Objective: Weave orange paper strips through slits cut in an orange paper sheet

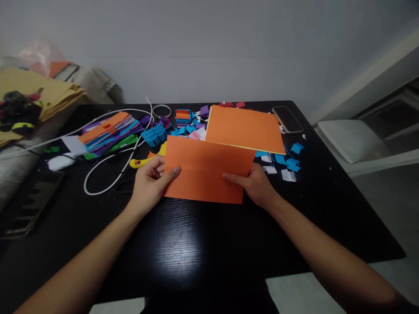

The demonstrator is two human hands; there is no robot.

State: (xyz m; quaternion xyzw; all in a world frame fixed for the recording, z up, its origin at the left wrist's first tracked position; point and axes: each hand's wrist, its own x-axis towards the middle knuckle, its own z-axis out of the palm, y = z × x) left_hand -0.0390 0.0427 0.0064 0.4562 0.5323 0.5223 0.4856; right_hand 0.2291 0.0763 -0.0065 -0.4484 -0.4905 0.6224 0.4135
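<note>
Orange sheet: the folded orange sheet [207, 172] lay low over the near middle of the black table [183, 244], held between your two hands, with a faint crease running across it.
Left hand: your left hand [149, 185] gripped the sheet's left edge, thumb pressed on top of the paper and fingers curled behind it.
Right hand: your right hand [257, 185] pinched the sheet's lower right part, thumb lying flat on top and pointing left, the other fingers tucked beneath.
Second orange sheet: a larger orange sheet [245, 128] lay flat just behind the held one, its near edge partly covered by it.
Yellow cutter: a yellow cutter [142, 162] rested on the table just beyond your left hand, partly hidden by the held sheet.
Blue and white scraps: small blue and white paper scraps [288, 163] were scattered to the right of the sheets, near your right hand.
Coloured strips: a fanned pile of coloured paper strips [109, 133] sat further left, with a white cable [108, 174] looping in front of it.
Folded pieces: small stacks of folded blue, orange and purple pieces [181, 120] stood behind the sheets.
Phone: a dark phone [287, 118] lay at the far right of the table, well apart from your hands.
</note>
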